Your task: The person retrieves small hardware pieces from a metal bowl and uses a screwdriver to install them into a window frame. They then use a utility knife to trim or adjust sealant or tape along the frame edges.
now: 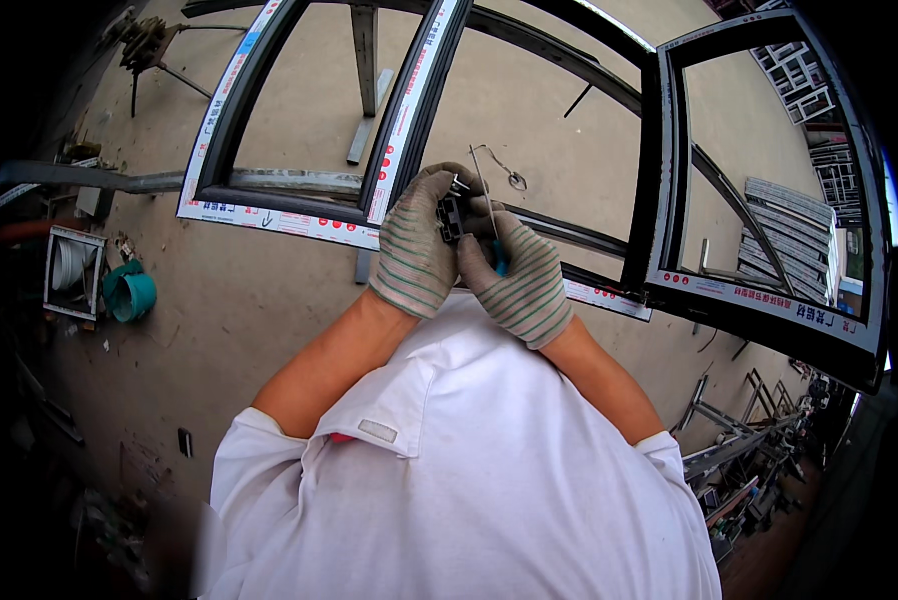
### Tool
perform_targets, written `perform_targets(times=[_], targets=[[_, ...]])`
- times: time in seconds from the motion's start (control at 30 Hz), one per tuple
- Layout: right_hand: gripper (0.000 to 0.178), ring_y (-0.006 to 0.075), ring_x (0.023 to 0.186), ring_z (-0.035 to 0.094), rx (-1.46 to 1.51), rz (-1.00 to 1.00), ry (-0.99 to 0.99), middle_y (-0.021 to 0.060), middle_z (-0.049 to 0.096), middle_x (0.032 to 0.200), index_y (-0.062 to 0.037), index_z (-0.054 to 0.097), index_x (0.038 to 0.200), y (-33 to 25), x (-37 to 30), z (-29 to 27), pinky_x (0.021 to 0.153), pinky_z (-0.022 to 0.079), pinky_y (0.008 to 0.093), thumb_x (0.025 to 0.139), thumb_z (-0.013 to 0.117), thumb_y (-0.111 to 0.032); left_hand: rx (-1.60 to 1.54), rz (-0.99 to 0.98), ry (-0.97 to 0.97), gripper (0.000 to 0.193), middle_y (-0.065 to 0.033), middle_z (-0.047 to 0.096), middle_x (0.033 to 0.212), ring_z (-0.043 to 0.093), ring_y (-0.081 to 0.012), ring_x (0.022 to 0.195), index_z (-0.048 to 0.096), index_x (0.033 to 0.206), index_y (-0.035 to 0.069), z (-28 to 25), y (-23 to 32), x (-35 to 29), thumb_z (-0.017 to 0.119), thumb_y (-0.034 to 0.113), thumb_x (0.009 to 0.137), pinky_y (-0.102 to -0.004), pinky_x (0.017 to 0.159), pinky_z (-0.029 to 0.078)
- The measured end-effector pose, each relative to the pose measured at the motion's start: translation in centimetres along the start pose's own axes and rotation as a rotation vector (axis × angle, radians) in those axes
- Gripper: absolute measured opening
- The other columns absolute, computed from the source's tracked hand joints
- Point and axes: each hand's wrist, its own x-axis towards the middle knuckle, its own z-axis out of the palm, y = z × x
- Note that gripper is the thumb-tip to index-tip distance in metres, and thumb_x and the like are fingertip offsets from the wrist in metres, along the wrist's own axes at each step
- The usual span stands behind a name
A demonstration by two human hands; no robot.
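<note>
- The concrete floor (pixel 269 300) carries everything in view; it is pale grey and dusty.
- A dark window frame (pixel 409 130) rests on metal trestles (pixel 367 60) around 12 o'clock.
- A teal bucket (pixel 129 292) sits at 9 o'clock, just beside a small white-framed piece (pixel 72 270).
- A stack of grey metal profiles (pixel 789 230) lies at 3 o'clock.
- Loose metal frames and scraps (pixel 739 460) lie at 4 o'clock.
- A small dark flat object (pixel 185 441) lies at 8 o'clock.

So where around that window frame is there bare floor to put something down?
The concrete floor lies bare between the frame's near rail and the teal roll, and also shows through the frame's openings. It is crowded on the right, by the stacked profiles and metal scraps, and where the left hand and right hand hold a small dark fitting.
</note>
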Motion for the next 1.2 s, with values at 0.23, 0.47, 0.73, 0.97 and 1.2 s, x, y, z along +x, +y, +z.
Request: perform_targets(times=[0.23,0.47,0.73,0.97,1.2], targets=[[0.043,0.0069,0.081,0.063,0.007,0.187,-0.114,0.0064,0.072,0.097,0.0035,0.058,0.133,0.8,0.6,-0.6,0.073,0.054,0.025,0.095,0.07,-0.014,0.056,0.037,0.069,0.021,-0.0051,0.064,0.093,0.066,-0.0172,0.079,0.06,0.104,0.011,0.9,-0.7,0.0,0.048,0.029,0.104,-0.0334,0.063,0.055],[0.046,0.0044,0.08,0.059,0.115,0.244,-0.11,0.0028,0.071,0.096,0.0033,0.058,0.133,1.1,1.0,-1.0,0.071,0.052,0.0228,0.092,0.072,-0.012,0.07,0.095,0.134,0.019,-0.0067,0.064,0.095,0.066,-0.0183,0.082,0.061,0.107,0.01,1.3,-1.4,0.6,0.052,0.026,0.103,-0.034,0.065,0.057],[0.022,0.0036,0.07,0.057,0.332,0.377,-0.104,0.0009,0.068,0.08,0.0014,0.064,0.106,1.2,1.1,-1.9,0.062,0.049,0.022,0.09,0.073,-0.011,-0.203,0.078,-0.083,0.017,-0.0131,0.064,0.102,0.066,-0.0276,0.096,0.063,0.106,0.004,-1.4,-0.5,1.8,0.062,0.016,0.094,-0.0431,0.088,0.057],[0.019,0.0031,0.067,0.058,0.403,0.438,-0.038,0.0003,0.066,0.073,0.0014,0.065,0.1,1.3,1.9,-2.9,0.059,0.047,0.0207,0.091,0.073,-0.014,-0.194,0.078,-0.088,0.02,-0.0173,0.066,0.107,0.069,-0.029,0.098,0.062,0.109,-0.002,-2.8,0.9,1.0,0.056,0.007,0.092,-0.046,0.095,0.058],[0.021,0.0022,0.065,0.055,0.393,0.434,-0.014,-0.0005,0.064,0.071,0.0013,0.064,0.099,1.9,1.8,-2.5,0.056,0.045,0.0204,0.092,0.073,-0.016,0.077,-0.032,-0.148,0.028,-0.0101,0.06,0.098,0.061,-0.0175,0.084,0.065,0.108,0.001,-4.2,1.2,0.8,0.063,0.027,0.097,-0.0355,0.083,0.055]])
